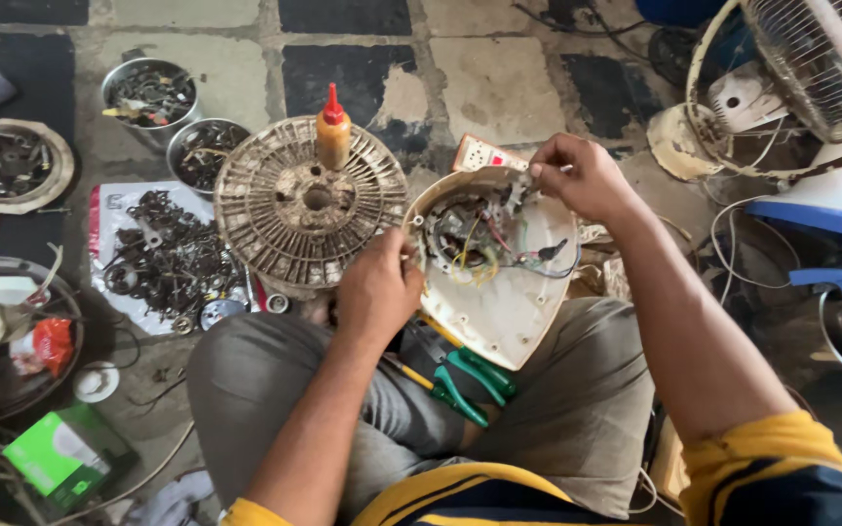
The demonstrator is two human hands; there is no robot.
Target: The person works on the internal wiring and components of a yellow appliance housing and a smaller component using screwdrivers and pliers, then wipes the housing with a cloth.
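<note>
Both hands work at a cream-coloured fan base housing [509, 302] that rests tilted across the lap of a person seated cross-legged on a tiled floor [484, 83]. Left hand [379, 289] is curled closed against the housing's left rim, its fingers pressing at the edge of the exposed wiring; right hand [582, 175] is closed in a pinch at the housing's upper edge, though what it grips between the fingertips is too small to tell. Inside the opened shell, a tangle of yellow, red and black wires [484, 244] surrounds a round switch assembly. Green-handled pliers [470, 380] lie on the lap just below the housing, between the knees. Just beside the left hand, a dirty round fan grille [275, 209] lies flat on the floor, with an orange squeeze bottle with a red cap [332, 131] standing upright at its far side. Left of that, a heap of dark metal parts [168, 258] is spread on a white sheet, and two steel bowls [148, 93] of small hardware sit beyond it. At the upper right, a table fan with a wire cage [821, 58] stands near the right arm.
</note>
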